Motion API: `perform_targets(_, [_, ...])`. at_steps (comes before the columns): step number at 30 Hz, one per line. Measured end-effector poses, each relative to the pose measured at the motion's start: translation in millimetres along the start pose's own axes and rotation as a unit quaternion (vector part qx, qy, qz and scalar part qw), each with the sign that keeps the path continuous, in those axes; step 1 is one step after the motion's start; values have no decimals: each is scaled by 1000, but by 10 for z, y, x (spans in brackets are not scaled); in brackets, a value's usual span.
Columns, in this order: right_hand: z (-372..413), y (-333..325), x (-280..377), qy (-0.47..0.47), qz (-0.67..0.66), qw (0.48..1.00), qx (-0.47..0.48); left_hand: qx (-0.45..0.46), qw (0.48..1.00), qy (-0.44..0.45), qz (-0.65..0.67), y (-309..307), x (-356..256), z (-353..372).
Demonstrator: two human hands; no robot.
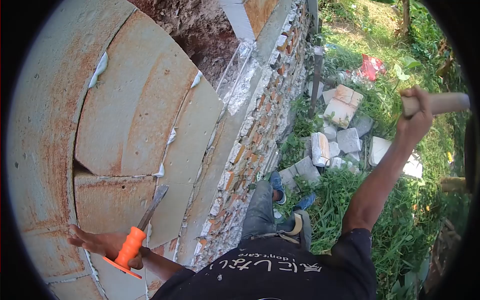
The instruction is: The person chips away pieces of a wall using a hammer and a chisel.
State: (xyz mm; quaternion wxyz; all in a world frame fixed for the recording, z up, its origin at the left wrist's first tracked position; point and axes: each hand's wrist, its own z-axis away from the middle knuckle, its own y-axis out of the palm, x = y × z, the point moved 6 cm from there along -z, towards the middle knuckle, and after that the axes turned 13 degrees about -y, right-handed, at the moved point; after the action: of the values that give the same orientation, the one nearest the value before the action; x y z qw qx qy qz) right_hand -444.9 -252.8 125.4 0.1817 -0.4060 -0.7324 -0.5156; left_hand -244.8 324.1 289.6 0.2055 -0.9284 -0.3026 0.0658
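Note:
My left hand (pixel 107 246) has a cold chisel (pixel 134 245) with a ribbed orange grip and round guard held by the thumb against the palm, its other fingers stretched out. The chisel's steel blade points up and away, its tip overlapping the joint between two pale, rust-stained stone slabs (pixel 172 215). Raised out to the right, my right hand (pixel 417 112) wraps round a thick, rounded piece of wood (pixel 442 103), which looks like a mallet or a handle. Its far end reaches toward the dark edge of the view.
White filler (pixel 160 171) bulges from the slab joints. Beyond the slabs lies a rough reddish cavity (pixel 200 35). A broken brick edge (pixel 262 115) runs beside my legs. Stone blocks (pixel 348 140) and a red plastic scrap (pixel 372 66) lie in the grass at right.

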Motion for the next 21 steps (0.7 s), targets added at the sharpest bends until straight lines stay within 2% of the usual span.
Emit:
perform_targets(2, [-493,-465,494,-114,-88,986,-84,5,1000,-4,5,-19,-3,17])
perform_targets(3, [-564,-690,696,-205,-86,951,-215,1,1000,-13,-1,-10,-1,20])
perform_targets(4, [-516,-755,857,-301,-91,911,-267,-4,1000,-21,-7,-12,11,19])
perform_targets(5, [-474,-864,821,-330,-160,872,-324,-7,1000,-18,-11,-39,23,29])
perform_targets(7, [51,-531,492,-329,-180,834,-405,8,1000,-26,-5,-62,69,56])
perform_targets(8, [278,-492,-65,-234,-198,852,-424,1,1000,-22,-9,-50,79,57])
perform_targets(9, [453,-369,-740,-206,-153,925,-281,-1,1000,-14,6,-35,79,55])
perform_targets(10, [1310,516,-1047,-42,-73,939,-334,2,1000,-5,20,-35,74,39])
perform_targets(11, [2131,943,-1819,104,-11,956,-276,4,1000,-2,16,-10,72,21])
perform_targets(12, [2812,1194,-2431,381,-36,922,-51,6,1000,-2,-1,-7,59,12])
perform_targets(13, [3421,1283,-2610,610,-56,771,177,8,1000,-6,-13,-33,32,18])
perform_targets(14, [3239,1240,-2594,599,-55,777,183,6,1000,-14,-11,-4,7,-16])
perform_targets(16, [2923,923,-2469,620,-99,767,132,-3,999,-24,-23,-8,-31,-16])
perform_targets(18, [2180,675,-1896,448,41,884,127,7,999,-10,-41,-38,32,-8])
perform_targets(19, [1789,581,-1655,391,69,911,107,2,999,-11,-36,-20,22,-16])
perform_targets(21, [1056,629,-960,244,1,966,84,24,999,20,-25,8,-39,-60])
